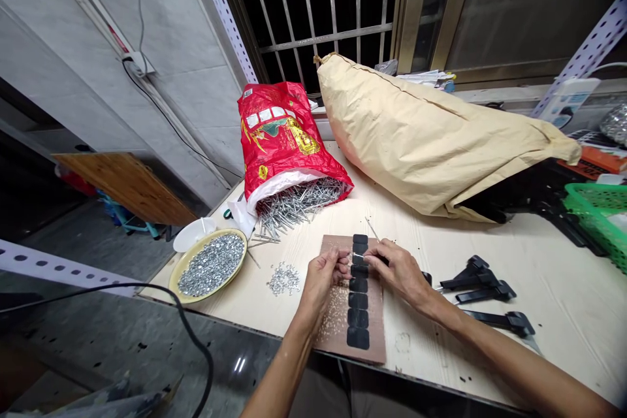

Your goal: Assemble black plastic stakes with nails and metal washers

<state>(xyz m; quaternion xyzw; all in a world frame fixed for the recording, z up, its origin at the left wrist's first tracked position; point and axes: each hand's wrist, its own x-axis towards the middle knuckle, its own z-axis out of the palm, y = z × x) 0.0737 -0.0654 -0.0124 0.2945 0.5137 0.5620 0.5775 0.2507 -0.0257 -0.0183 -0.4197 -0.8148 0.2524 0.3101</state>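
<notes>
Both my hands meet over a brown board [373, 339] that carries a column of black pads [358, 300]. My left hand [323, 271] is closed in a pinch on a thin metal pin [358, 255] at the pads' left side. My right hand [399, 268] is closed too, its fingertips pinched at the same pin from the right. What else the right fingers hold is too small to make out. A small heap of silver nuts [283, 278] lies on the table just left of my left hand.
A yellow-rimmed dish [182, 272] of silver nuts and a white bowl [194, 234] sit at the left. A red bag [281, 137] spills long pins, with a big tan sack [431, 137] beside it. Black plastic parts [477, 277] and a green basket [600, 209] are at the right.
</notes>
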